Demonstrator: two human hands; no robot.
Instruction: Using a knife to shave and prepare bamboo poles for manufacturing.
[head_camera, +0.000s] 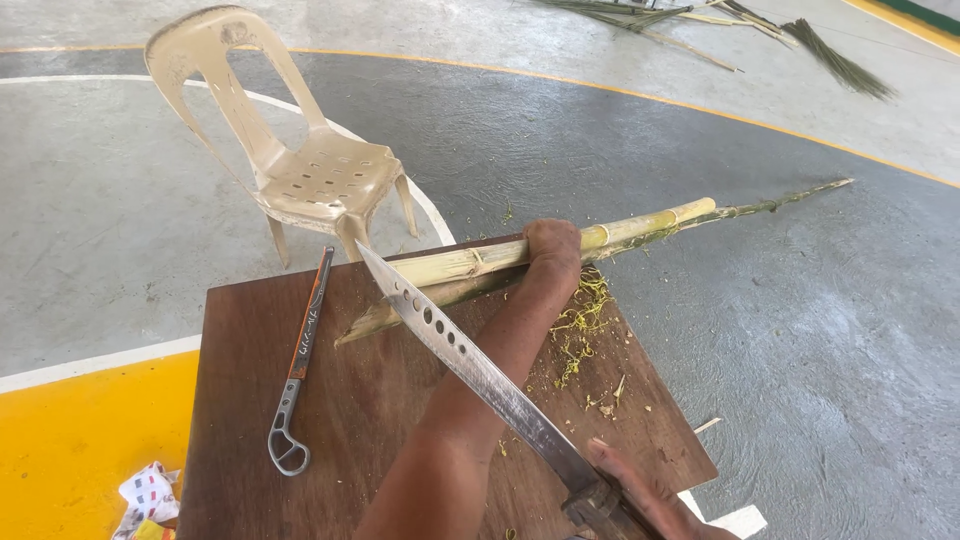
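Bamboo stalk (600, 236) lies across the board's (380, 400) far edge, long axis running out past its far right corner. Our left hand (553, 250) grips it; our right hand (645, 495), near edge, holds a blade (460, 350) angled toward the stalk's cut end.

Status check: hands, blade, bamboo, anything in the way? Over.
Left hand clamps bamboo stalk on wooden board. Right hand grips long knife, tip at stalk's cut end. Second tool lies aside, clear.
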